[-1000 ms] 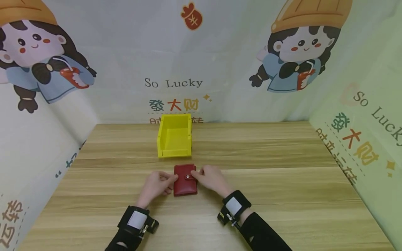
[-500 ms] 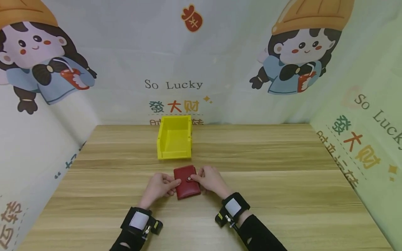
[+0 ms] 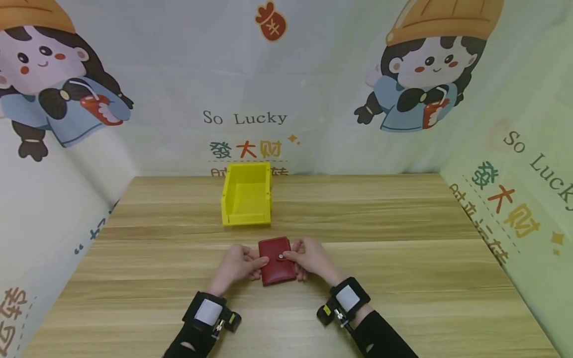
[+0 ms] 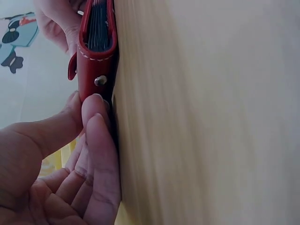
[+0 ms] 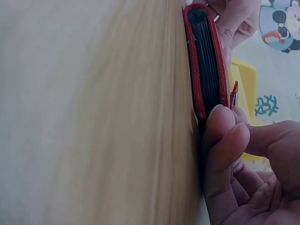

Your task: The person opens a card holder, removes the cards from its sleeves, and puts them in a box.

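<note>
I see a red wallet lying flat on the wooden table, near the middle and on the near side of a yellow bin. The bin stands apart from the wallet, farther back, close to the printed backdrop, and its near wall is lower than the others.

My left hand is at the wallet's left edge. In the left wrist view the left hand has its thumb on the top face and its fingers curled against the edge down at the table, so it is pinching the wallet from that side. A metal snap stud shows on that edge.

My right hand is at the wallet's right edge, with the thumb over the strap and its snap button. In the right wrist view the right hand has its fingertips pressed to the wallet where the edge meets the table, and the thumb comes over the top, so it too grips the wallet. The dark card pockets show between the red covers, and the strap tab stands slightly away from the cover.

Both wrists wear black straps, and the sleeves are dark.
</note>
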A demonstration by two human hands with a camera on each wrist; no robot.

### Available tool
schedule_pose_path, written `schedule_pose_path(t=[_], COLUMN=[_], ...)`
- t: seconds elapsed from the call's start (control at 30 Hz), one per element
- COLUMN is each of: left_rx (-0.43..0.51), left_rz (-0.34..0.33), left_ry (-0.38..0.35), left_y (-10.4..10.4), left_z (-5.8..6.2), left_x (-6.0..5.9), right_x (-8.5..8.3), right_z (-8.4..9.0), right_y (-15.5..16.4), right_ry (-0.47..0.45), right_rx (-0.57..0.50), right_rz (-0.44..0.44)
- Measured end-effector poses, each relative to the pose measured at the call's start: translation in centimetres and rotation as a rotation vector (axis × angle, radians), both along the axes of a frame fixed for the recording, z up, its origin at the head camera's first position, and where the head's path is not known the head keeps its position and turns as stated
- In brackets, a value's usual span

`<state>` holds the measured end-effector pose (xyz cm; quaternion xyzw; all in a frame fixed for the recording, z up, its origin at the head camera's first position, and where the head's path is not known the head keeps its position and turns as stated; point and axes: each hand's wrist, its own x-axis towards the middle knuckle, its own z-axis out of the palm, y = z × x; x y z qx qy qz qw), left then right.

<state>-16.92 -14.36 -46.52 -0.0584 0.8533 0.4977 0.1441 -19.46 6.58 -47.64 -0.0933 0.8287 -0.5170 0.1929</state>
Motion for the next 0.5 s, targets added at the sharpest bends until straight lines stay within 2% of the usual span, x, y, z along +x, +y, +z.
schedule_pose_path(t=[0.27, 0.5], left_rx=[-0.01, 0.032], left_rz=[-0.083, -0.136], left_ry=[0.033, 0.041], left_y=[3.5, 5.4], left_z=[-0.5, -0.8], left_x=[0.0, 0.0], right_x=[0.7, 1.8], right_z=[-0.3, -0.4], right_y=[3.5, 5.8], right_ry=[-0.01, -0.018], right_rx=[-0.022, -0.02], right_rz=[-0.04, -0.084])
